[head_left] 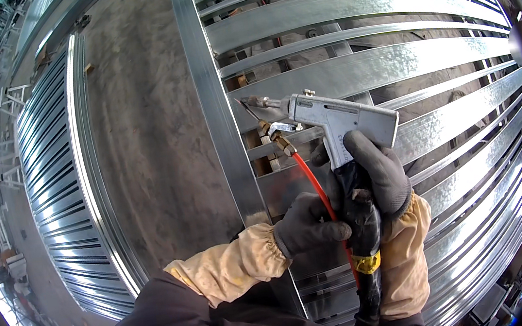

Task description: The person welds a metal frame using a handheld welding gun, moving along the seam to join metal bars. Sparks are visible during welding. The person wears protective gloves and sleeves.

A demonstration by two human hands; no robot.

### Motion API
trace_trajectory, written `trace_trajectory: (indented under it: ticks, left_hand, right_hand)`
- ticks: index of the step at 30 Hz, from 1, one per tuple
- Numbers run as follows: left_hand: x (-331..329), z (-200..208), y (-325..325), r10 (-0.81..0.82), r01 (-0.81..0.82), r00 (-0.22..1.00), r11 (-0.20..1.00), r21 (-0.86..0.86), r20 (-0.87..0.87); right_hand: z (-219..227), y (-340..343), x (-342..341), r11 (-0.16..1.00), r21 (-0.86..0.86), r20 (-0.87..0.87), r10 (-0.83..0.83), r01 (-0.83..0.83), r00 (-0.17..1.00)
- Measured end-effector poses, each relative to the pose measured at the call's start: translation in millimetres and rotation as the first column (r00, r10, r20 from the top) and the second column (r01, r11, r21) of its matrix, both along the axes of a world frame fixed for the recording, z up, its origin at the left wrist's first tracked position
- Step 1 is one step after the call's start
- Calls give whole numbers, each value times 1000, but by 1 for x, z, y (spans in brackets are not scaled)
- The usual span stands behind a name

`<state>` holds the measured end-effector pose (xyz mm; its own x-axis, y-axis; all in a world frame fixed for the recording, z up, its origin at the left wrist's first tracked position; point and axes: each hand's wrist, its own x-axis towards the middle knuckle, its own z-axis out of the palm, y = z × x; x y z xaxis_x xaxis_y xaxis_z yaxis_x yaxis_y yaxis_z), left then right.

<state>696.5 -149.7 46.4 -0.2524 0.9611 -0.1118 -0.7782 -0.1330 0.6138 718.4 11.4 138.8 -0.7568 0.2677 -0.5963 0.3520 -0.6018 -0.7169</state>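
Head view, the only one: a silver pistol-shaped welding gun (335, 123) sits just right of centre, its thin nozzle tip (246, 102) pointing toward ten o'clock and resting at, or just above, the joint where a horizontal galvanized steel slat (392, 60) meets the vertical steel post (219, 122). The right hand (375, 177), in a dark grey glove with a tan leather sleeve, has its grip closed around the gun's handle, fingers wrapped over the back. The left hand (308, 222), gloved alike, comes in from eight o'clock and closes its grip on the black-wrapped cable bundle (364, 242) just below the handle, steadying it. A red hose (317, 185) runs from a brass fitting under the barrel down to six o'clock, where a yellow tape band (368, 262) binds the bundle. At nine o'clock a stack of ribbed steel panels (60, 189) lies on the concrete floor (144, 125).

Judging by the pose, the step in hand is lining the tip up on the slat-to-post joint. The next move would call for a steady two-handed hold and a tip kept right on the seam; whether an arc is lit cannot be told.
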Motion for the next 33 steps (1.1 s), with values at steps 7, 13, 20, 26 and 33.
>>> trace_trajectory:
  ticks: [7,13,20,26,33]
  left_hand:
    - [-8,-7,-1,-9,8,996,1000,20,93]
    - [-6,-6,2,32,-40,993,997,66,116]
    - [-8,-4,-2,33,-42,990,997,60,139]
    - [-8,-6,-3,39,-44,995,998,51,90]
    - [-7,-8,-5,8,-12,998,998,57,69]
  right_hand:
    - [-9,2,-15,999,32,74,5,-7,997]
    - [-6,-2,-23,996,84,-22,19,-17,1000]
    - [1,-4,-27,996,78,34,37,-40,999]
    - [3,-6,-30,994,96,41,43,-46,998]
    - [5,-5,-27,994,83,97,66,-74,993]
